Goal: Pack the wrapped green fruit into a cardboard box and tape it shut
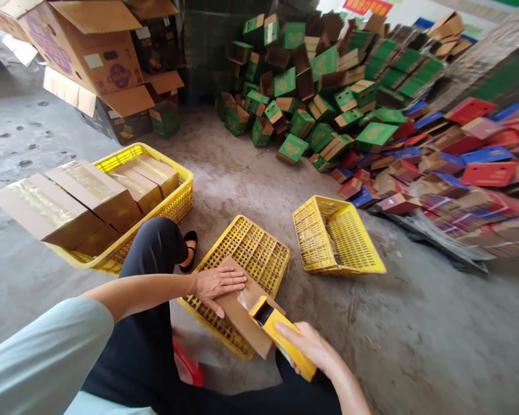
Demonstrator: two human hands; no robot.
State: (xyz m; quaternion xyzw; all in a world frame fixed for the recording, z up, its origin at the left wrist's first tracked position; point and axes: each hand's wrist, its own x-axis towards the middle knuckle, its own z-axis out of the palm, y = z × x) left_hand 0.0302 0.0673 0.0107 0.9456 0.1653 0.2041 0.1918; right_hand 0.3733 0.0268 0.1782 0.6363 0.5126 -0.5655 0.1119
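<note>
A flat brown cardboard box (242, 314) lies on an upturned yellow crate (259, 251) in front of my knees. My left hand (218, 283) rests flat on the box's near end, fingers stretched out. My right hand (311, 346) is wrapped round a yellow tape dispenser (281, 334), whose front end touches the box where a strip of clear tape (245, 300) shows.
A yellow basket (179, 196) on the left holds several taped brown boxes (90, 196). Another yellow crate (341, 233) lies tilted to the right. Piles of green boxes (320, 75) and red and blue boxes (458, 161) fill the back and right. Large cartons (95, 52) stand back left.
</note>
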